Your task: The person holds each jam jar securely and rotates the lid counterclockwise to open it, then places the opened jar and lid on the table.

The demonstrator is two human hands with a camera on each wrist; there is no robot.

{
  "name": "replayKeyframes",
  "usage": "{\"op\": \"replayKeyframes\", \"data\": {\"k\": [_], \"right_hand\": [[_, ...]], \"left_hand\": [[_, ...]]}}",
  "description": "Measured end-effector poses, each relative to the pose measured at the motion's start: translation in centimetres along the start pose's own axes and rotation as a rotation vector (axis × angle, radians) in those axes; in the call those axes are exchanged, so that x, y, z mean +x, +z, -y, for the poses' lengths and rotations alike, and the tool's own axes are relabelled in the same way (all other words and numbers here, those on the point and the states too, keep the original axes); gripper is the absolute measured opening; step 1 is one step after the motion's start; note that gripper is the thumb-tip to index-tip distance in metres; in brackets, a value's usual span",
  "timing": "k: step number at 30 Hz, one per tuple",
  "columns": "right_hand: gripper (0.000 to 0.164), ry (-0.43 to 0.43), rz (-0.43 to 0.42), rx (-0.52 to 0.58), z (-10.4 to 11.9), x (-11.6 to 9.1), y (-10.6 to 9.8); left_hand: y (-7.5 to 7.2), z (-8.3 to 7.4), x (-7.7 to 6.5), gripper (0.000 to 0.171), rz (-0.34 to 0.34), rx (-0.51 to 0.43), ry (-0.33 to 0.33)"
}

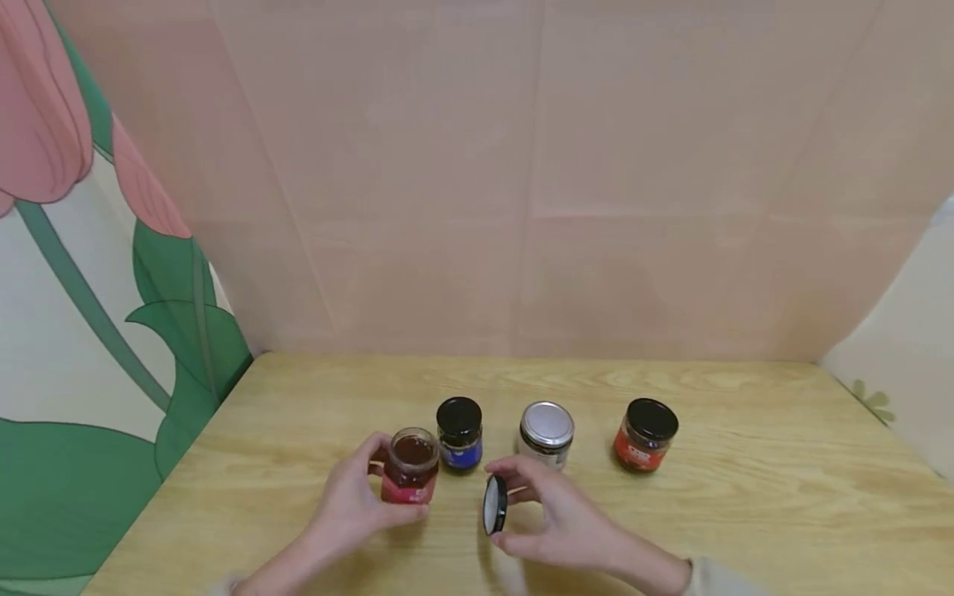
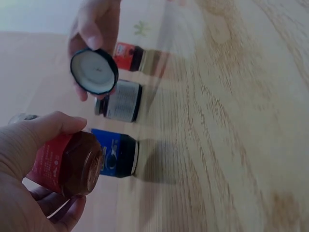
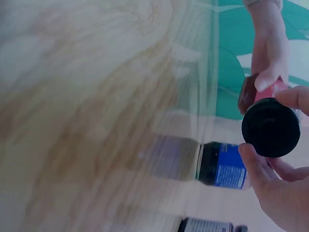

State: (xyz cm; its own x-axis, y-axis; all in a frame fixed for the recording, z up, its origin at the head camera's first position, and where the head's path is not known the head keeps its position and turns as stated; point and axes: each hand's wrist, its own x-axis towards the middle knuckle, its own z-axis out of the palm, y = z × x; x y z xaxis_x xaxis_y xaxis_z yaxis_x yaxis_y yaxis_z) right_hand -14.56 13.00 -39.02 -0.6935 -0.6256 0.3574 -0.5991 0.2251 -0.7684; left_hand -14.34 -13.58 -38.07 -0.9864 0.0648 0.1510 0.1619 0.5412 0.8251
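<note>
My left hand [image 1: 350, 501] grips a glass jar [image 1: 409, 472] with a red label, its mouth uncovered and a dark reddish-brown filling inside. In the left wrist view the jar [image 2: 70, 162] is held off the table, thumb on one side and fingers on the other. A black lid [image 1: 495, 504] is pinched by its edges in my right hand [image 1: 555, 517], to the right of the jar and apart from it. The lid's white inner face [image 2: 94, 71] shows in the left wrist view; its black top [image 3: 271, 127] shows in the right wrist view.
Behind the hands stand a blue-labelled jar [image 1: 460, 434] with a black lid and a pale-labelled jar [image 1: 547, 430] with a silver lid. Farther right is a red-labelled jar [image 1: 645, 434], black lid on. The wooden table [image 1: 745, 463] meets a pink cloth backdrop [image 1: 522, 207].
</note>
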Motion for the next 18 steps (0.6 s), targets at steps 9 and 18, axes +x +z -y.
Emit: {"op": "replayKeyframes", "data": {"k": [9,18], "right_hand": [[0.060,0.039,0.082,-0.155,0.6,0.8,1.9],[0.059,0.054,0.094,-0.171,1.0,2.4,3.4]], "left_hand": [[-0.7,1.3,0.9,0.069,-0.071,0.017,-0.064],[-1.2,2.3,2.4,0.075,-0.088,0.022,-0.131]]}}
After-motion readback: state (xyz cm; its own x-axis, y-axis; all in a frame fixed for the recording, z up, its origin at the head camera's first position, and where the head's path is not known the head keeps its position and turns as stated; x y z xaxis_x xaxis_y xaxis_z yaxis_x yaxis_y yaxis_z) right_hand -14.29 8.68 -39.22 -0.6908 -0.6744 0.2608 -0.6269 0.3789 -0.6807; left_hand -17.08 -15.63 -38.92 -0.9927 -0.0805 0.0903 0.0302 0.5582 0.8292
